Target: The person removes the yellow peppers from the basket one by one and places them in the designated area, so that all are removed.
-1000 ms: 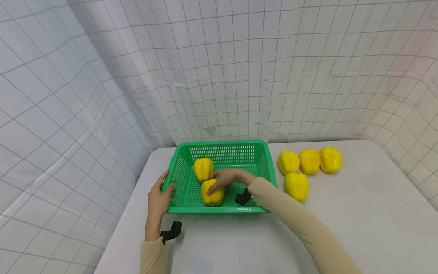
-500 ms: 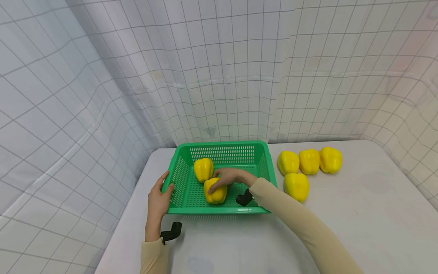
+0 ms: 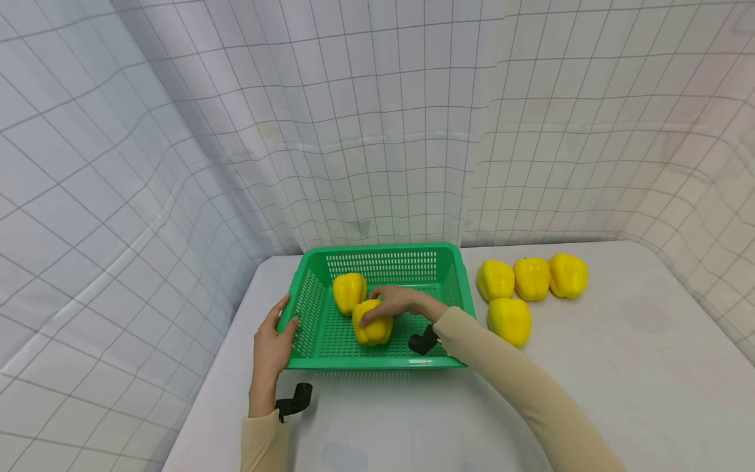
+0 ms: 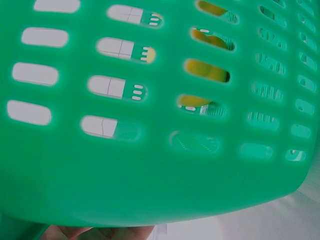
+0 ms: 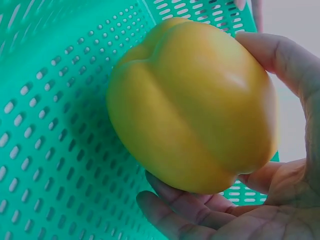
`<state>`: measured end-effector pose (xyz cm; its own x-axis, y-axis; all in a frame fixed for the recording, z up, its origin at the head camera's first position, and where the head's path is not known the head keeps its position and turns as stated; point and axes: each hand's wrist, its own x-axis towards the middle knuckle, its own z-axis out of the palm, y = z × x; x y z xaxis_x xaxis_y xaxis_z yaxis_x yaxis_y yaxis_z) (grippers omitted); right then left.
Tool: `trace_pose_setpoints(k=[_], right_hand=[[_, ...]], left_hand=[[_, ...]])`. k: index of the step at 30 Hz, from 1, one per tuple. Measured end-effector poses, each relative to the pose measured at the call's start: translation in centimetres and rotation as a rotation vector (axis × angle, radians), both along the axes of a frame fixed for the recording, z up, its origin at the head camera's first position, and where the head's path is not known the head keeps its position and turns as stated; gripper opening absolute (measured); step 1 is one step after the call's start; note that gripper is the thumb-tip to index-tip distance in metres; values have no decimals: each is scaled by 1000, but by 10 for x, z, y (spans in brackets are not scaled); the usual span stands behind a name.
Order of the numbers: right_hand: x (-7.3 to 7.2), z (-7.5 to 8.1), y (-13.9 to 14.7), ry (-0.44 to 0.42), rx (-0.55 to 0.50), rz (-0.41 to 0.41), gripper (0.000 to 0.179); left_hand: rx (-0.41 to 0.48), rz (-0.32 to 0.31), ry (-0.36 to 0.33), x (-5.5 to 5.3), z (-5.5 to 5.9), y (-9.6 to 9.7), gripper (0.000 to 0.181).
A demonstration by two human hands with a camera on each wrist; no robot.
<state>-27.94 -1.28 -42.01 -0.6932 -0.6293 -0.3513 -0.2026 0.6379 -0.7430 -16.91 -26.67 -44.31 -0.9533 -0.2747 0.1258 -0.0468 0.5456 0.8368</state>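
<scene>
- Head view: right hand [image 3: 396, 299] grips a yellow pepper [image 3: 373, 333] inside the basket [image 3: 377, 363], near and right of a second pepper [image 3: 349, 293].
- Left hand [image 3: 272, 347] holds the basket's left rim.
- Four peppers [image 3: 510, 321] lie right, on the table [image 3: 625, 373].
- Judged step: positioning the gripped pepper; contact with the basket's bottom cannot be told.
- Next move likely calls for a steady basket and controlled release.

No readable text, no labels, no numbers — left wrist view perhaps too hazy

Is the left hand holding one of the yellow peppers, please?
No, the left hand grips the green basket by its rim, while the right hand holds a yellow pepper.
</scene>
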Motion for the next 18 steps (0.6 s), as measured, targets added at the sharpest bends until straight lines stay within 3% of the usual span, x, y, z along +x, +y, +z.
trace_pose_setpoints(k=[18], right_hand=[[9,24,6,184,-98,-13,57]], left_hand=[[-7,4,-7,-1,1,1,50]])
